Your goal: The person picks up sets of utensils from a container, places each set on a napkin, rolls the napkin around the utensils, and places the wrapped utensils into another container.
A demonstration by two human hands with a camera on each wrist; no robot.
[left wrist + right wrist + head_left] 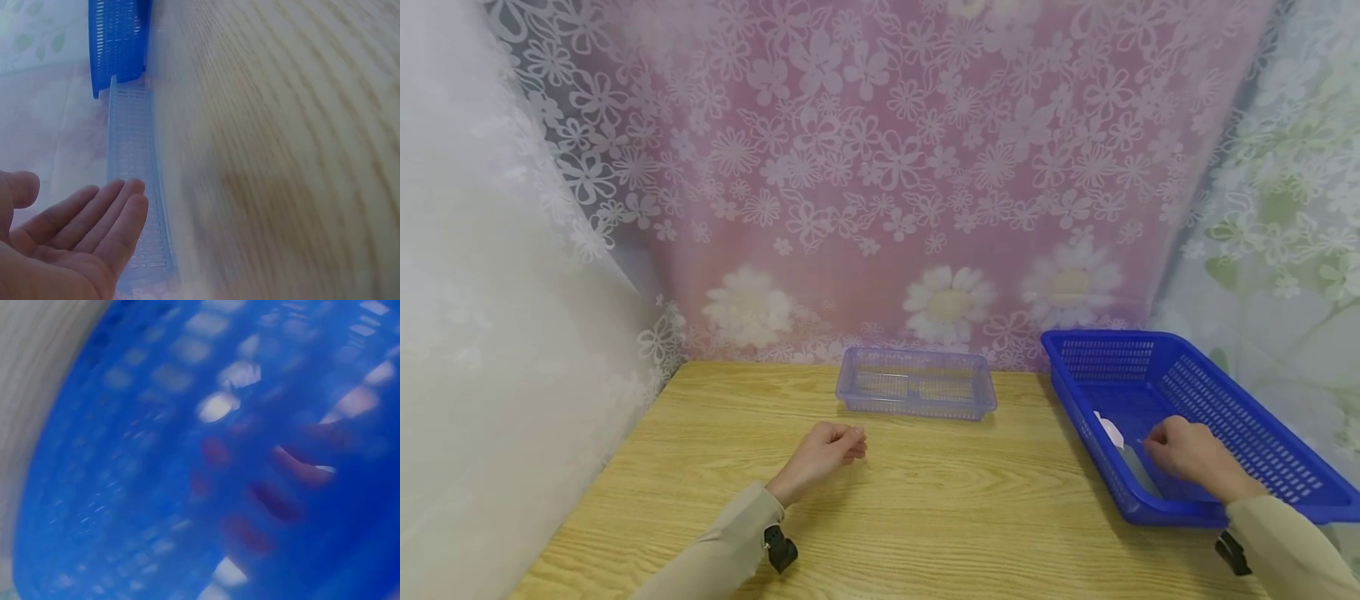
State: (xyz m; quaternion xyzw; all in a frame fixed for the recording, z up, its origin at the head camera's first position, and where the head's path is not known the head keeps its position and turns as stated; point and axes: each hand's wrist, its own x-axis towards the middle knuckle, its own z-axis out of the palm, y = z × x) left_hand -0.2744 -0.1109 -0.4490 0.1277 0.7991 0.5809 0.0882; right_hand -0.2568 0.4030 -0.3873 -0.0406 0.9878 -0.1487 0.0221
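My left hand [823, 457] hovers over the wooden table in front of a small translucent lilac basket [917, 410]. In the left wrist view its fingers [119, 234] are loosely extended, palm bare. On the right, my right hand [1191, 454] reaches into a large blue basket [1262, 400]. Its fingers look bent, but whether they pinch anything is hidden. Left of that hand, inside the blue basket, lie a small white rounded item [1109, 430] and a greyish flat strip [1141, 472]. The right wrist view is mostly blocked by blurred perforated basket wall [144, 475].
The lilac basket stands near the table's back edge, close to a floral curtain [880, 167]. More curtain [527, 292] hangs at the left side. The blue basket occupies the right end of the wooden table [925, 517], its rim raised around my right hand.
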